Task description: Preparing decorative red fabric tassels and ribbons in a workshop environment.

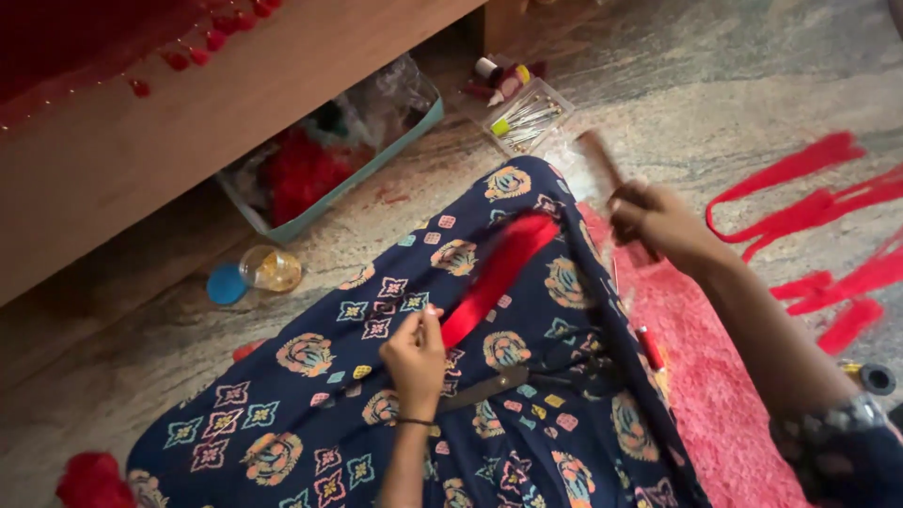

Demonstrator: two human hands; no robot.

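My left hand (pixel 414 357) pinches the near end of a bundle of red thread (pixel 499 268) that lies stretched across my knee, which is covered in dark blue patterned cloth (pixel 310 414). My right hand (pixel 658 224) is raised past the far end of the bundle and grips a brown wooden-handled comb or brush (pixel 600 160), blurred by motion. A pair of dark scissors (pixel 499 384) rests on my lap just right of my left wrist.
Loose red thread strands (pixel 809 202) lie on the stone floor at right, beside a pink mat (pixel 715 386). A clear box of needles (pixel 527 118), thread spools (pixel 499 80), a teal tray (pixel 329 160) of red material and a small jar (pixel 268 270) with blue lid sit near a wooden bench (pixel 188 113).
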